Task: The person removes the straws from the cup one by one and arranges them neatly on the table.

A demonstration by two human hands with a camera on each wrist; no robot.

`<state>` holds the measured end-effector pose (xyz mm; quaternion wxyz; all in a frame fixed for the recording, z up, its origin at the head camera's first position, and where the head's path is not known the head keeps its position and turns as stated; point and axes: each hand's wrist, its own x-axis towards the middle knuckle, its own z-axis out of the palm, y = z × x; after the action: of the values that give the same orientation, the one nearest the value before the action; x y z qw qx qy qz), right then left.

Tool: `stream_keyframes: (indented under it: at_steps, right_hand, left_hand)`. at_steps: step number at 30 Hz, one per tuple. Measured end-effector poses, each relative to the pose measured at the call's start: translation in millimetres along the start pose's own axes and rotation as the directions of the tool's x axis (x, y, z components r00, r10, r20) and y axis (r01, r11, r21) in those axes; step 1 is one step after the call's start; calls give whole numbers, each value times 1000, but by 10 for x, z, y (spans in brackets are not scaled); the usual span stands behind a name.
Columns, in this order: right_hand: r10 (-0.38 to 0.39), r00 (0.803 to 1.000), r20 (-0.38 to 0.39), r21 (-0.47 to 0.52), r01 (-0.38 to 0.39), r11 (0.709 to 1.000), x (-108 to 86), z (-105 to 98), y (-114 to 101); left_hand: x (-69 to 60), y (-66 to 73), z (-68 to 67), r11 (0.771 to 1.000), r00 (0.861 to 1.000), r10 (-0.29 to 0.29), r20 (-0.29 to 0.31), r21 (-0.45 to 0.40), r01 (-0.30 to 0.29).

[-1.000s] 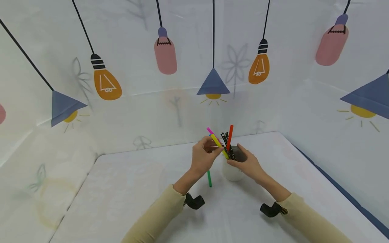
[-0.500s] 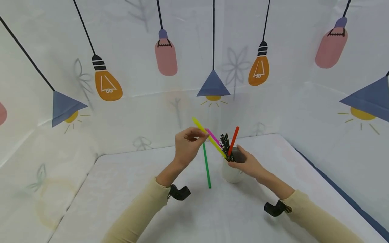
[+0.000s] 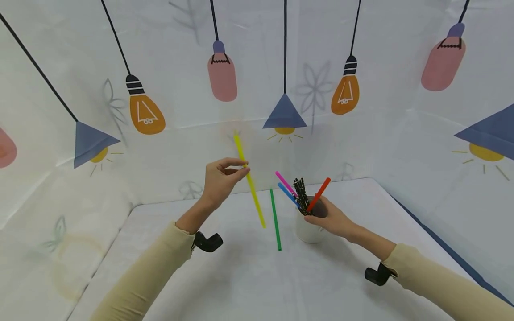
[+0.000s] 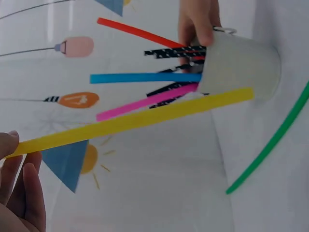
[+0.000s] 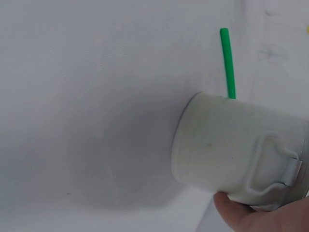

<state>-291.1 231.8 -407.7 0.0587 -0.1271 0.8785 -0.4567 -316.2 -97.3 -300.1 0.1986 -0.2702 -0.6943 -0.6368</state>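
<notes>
Currently we find the left hand pinching a slanted yellow straw left of the green straw; the right hand grips the pail.

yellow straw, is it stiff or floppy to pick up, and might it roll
The yellow straw seems fairly stiff: it runs straight well past the left hand. It is probably light, as that hand only pinches it. Slim and smooth-looking, it might slip or roll if pushed.

The light is diffuse, shadows soft — wrist views hazy.
</notes>
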Motion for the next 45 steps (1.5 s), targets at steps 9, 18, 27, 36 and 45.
stream_keyframes:
  at_steps: [9,18,27,36,45]
  right_hand:
    - [-23,999,-24,-11,23,1000,10,17,19]
    - [60,994,-92,9,-60,998,26,63,140]
    - [34,996,-88,13,-33,999,1,79,128]
    - [0,995,-98,11,1,1000,9,88,122]
    - [6,994,-105,-6,-7,1000,20,99,200]
  left_hand:
    - [-127,-610,-82,950,951,-311,3,12,311]
    - [-312,-921,-18,882,882,-470,38,38,469]
    - [-396,-1438,49,851,850,-525,31,19,525]
    - [-404,-1699,161,853,852,-521,43,58,518]
    - [-424,-1903,322,836,833,-547,80,102,539]
